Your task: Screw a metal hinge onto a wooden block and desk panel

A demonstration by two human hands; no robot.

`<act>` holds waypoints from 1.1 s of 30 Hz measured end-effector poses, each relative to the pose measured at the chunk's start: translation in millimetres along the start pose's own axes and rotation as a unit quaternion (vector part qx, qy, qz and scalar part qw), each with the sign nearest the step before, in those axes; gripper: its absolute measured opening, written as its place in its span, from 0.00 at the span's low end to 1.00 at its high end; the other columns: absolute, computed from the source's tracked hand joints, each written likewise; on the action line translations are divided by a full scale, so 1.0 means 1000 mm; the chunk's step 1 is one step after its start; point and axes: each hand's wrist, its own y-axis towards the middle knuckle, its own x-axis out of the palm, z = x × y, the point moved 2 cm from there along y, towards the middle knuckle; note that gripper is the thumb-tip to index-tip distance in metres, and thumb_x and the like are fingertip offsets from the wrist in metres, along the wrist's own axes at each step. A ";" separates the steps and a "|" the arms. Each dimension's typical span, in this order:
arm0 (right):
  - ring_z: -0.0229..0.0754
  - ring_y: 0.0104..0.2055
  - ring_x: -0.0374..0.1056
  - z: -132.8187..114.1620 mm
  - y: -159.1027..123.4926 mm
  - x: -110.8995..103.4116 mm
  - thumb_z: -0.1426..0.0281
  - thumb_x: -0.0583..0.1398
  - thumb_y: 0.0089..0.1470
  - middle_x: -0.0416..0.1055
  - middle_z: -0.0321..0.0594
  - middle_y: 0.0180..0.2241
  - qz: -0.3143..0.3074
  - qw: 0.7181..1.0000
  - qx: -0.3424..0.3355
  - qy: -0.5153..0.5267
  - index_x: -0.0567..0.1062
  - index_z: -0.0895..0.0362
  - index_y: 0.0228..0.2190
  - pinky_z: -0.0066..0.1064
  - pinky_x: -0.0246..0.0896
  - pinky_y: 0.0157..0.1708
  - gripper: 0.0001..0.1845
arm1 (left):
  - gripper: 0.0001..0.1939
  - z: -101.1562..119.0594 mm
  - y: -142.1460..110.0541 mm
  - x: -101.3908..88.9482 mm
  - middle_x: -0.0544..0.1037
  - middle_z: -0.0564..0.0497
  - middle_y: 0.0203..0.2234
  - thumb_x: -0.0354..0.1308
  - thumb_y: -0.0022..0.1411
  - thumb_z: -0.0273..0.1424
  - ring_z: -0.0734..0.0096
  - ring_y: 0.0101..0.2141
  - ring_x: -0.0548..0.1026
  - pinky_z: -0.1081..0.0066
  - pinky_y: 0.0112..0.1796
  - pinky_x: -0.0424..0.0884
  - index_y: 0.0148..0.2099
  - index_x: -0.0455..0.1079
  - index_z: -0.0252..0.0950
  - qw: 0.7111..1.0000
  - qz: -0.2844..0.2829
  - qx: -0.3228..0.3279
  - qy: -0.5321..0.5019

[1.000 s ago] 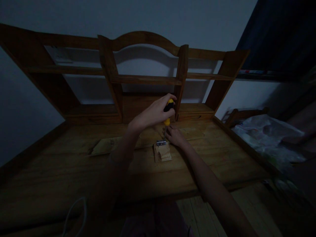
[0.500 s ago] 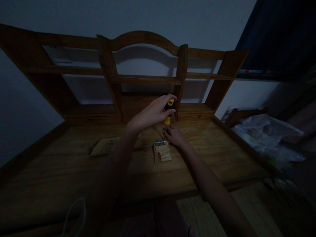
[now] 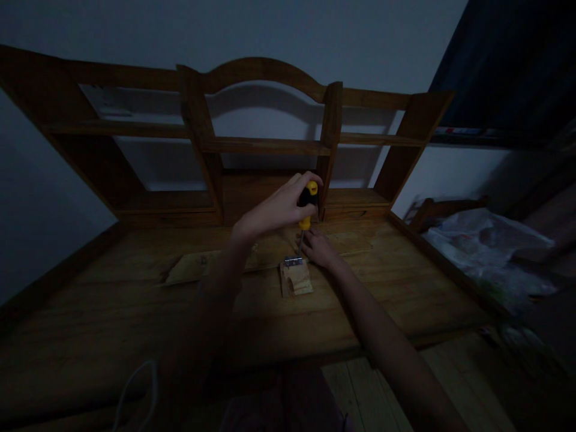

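A yellow-and-black screwdriver [image 3: 306, 222] stands nearly upright, its handle gripped by the fingers and thumb of my left hand [image 3: 283, 201]. Its metal shaft runs down to a small metal hinge [image 3: 293, 261]. That hinge lies along the edge of a small wooden block [image 3: 296, 281] with a chipped or cut-out face. Just right of the shaft, my right hand [image 3: 318, 248] rests low on a thin wooden board [image 3: 353, 241] with its fingers stretched out. The fingertips lie partly behind the shaft. Whether the screwdriver tip sits in a screw is too small to tell.
The board's splintered left end [image 3: 189, 267] shows beyond my left forearm. All this lies on a wooden desk [image 3: 135, 312] with a wooden shelf unit [image 3: 265, 145] at its back. Plastic bags [image 3: 486, 240] are beyond the right edge. A white cable [image 3: 135, 384] loops at lower left.
The screwdriver handle has turned slightly in my left hand, and the left thumb has curled in around it. My right hand, the hinge and the block stay in place.
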 end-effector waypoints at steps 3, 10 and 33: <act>0.46 0.51 0.66 0.001 0.000 0.000 0.60 0.51 0.67 0.71 0.51 0.48 0.000 1.000 0.001 0.002 0.74 0.60 0.46 0.34 0.58 0.53 0.20 | 0.26 -0.004 0.000 -0.001 0.72 0.46 0.53 0.56 0.59 0.27 0.64 0.52 0.71 0.67 0.52 0.68 0.60 0.61 0.39 0.997 -0.033 0.019 -0.070; 0.46 0.50 0.67 0.002 0.001 0.003 0.60 0.51 0.67 0.71 0.49 0.46 -0.002 1.000 0.006 0.001 0.74 0.59 0.46 0.34 0.59 0.51 0.19 | 0.22 -0.007 0.001 0.001 0.73 0.47 0.50 0.61 0.59 0.35 0.60 0.50 0.72 0.61 0.53 0.67 0.55 0.65 0.39 0.999 0.042 -0.017 0.012; 0.46 0.52 0.66 0.001 0.001 0.000 0.60 0.51 0.67 0.71 0.50 0.48 -0.001 1.000 -0.002 -0.008 0.74 0.59 0.47 0.34 0.58 0.53 0.19 | 0.30 -0.009 -0.006 -0.011 0.76 0.50 0.40 0.60 0.61 0.36 0.66 0.38 0.76 0.69 0.40 0.71 0.64 0.58 0.42 0.998 -0.044 -0.031 -0.018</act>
